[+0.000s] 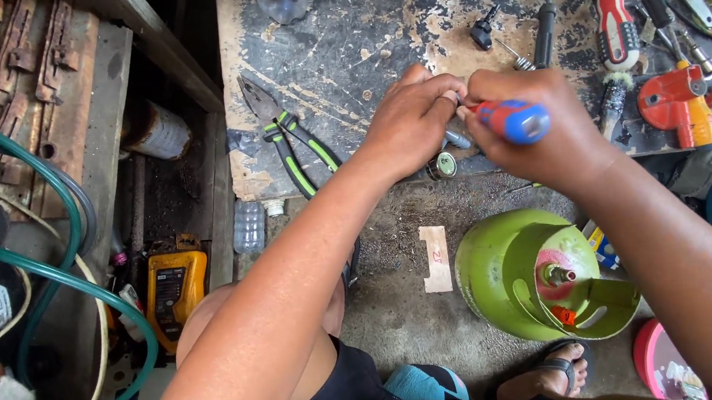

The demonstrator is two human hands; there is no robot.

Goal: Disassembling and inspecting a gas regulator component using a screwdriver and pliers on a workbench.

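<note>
On the floor nearest the person, a green gas cylinder [524, 275] is standing beside a sandalled foot [555, 372]. Above it, at the worktop [341, 45] edge, the right hand [540, 126] is wrapping its fingers tight around a red-and-blue screwdriver handle [512, 118]; the left hand [409, 121] is pinching a small metal part [457, 138], mostly hidden. The part is probably light, rigid and slippery, best pinched at its sides. The driver is stiff, best gripped mid-handle. Green-handled pliers [289, 141] are lying left. Farther back, more screwdrivers [614, 18] are crowding the scarred, paint-chipped board in a cluttered workshop.
</note>
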